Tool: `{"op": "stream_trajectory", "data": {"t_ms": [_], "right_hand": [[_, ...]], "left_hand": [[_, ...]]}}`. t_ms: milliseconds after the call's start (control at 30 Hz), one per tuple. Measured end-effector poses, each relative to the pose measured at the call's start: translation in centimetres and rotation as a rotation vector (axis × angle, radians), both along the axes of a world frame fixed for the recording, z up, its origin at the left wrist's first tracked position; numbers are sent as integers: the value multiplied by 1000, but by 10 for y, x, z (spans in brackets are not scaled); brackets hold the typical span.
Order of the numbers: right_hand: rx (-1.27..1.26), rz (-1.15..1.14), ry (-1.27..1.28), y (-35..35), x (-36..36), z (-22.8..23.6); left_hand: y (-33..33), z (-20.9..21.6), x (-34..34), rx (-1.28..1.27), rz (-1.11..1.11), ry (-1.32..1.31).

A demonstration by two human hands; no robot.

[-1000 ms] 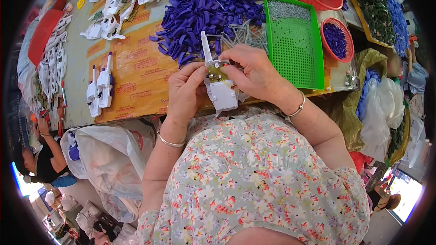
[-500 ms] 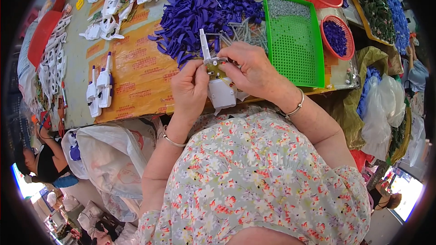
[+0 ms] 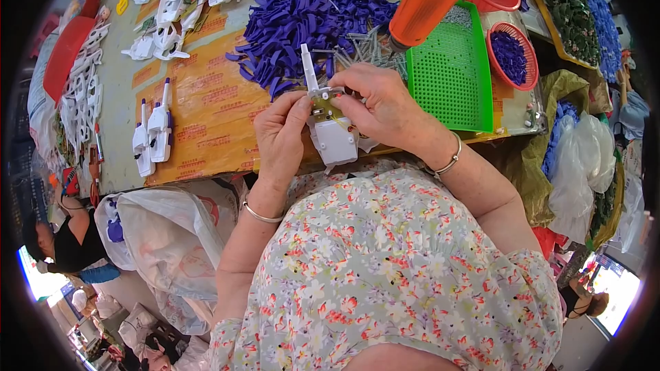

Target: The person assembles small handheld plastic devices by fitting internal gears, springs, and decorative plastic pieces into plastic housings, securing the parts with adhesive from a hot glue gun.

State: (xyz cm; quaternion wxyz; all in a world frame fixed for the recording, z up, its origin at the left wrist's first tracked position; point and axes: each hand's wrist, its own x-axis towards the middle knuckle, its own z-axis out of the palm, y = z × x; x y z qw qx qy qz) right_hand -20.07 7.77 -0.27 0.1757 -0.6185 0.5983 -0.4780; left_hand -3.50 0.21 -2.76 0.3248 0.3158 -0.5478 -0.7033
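Just beyond my body, at the near edge of the table, is a white plastic housing (image 3: 335,143) with a white stick-like arm (image 3: 308,65) pointing away from me. A small olive-coloured circuit board (image 3: 324,111) with a thin yellow wire shows at its open upper part. My left hand (image 3: 280,134) pinches the housing's left edge between thumb and fingertips. From the right, my right hand (image 3: 379,102) has thumb and forefinger closed at the board's upper right edge. What exactly lies under these fingertips is partly hidden.
An orange power screwdriver (image 3: 436,0) hangs over the green perforated tray (image 3: 486,89) of screws. Behind my hands lie piled purple parts (image 3: 289,27) and long screws (image 3: 368,48). Two white-and-purple assemblies (image 3: 159,130) stand left. A red basket (image 3: 529,62) holds small purple pieces.
The orange screwdriver has swung down into view from the top right. My left hand has shifted slightly left; the right hand stays almost in place.
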Motion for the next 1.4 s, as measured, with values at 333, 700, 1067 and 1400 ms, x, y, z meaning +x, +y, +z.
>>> {"op": "stream_trajectory", "data": {"t_ms": [333,700,1067,1400], "right_hand": [[-8,0,16,-1,1,-2],[-15,2,-11,-4,1,-1],[-12,22,0,-4,2,-1],[12,37,10,-8,2,1]], "left_hand": [[0,2,0,-211,14,-89],[-2,0,2,135,20,83],[-4,-5,7,103,-76,55],[-5,5,11,420,-141,254]]}}
